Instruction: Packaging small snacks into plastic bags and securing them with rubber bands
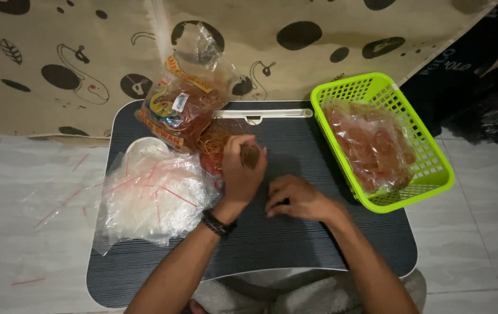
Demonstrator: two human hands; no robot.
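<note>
My left hand reaches into a loose pile of orange-red rubber bands on a small dark lap table, fingers curled around a small brown object. My right hand rests on the tabletop just right of it, fingers bent down against the surface; whether anything is under them is hidden. A black band circles my left wrist. A clear bag of rubber bands with a printed label stands open behind the pile.
A heap of clear plastic bags with red strips fills the table's left side, over a white dish. A lime-green basket with filled clear packets sits at the right. A patterned cloth hangs behind; tiled floor surrounds.
</note>
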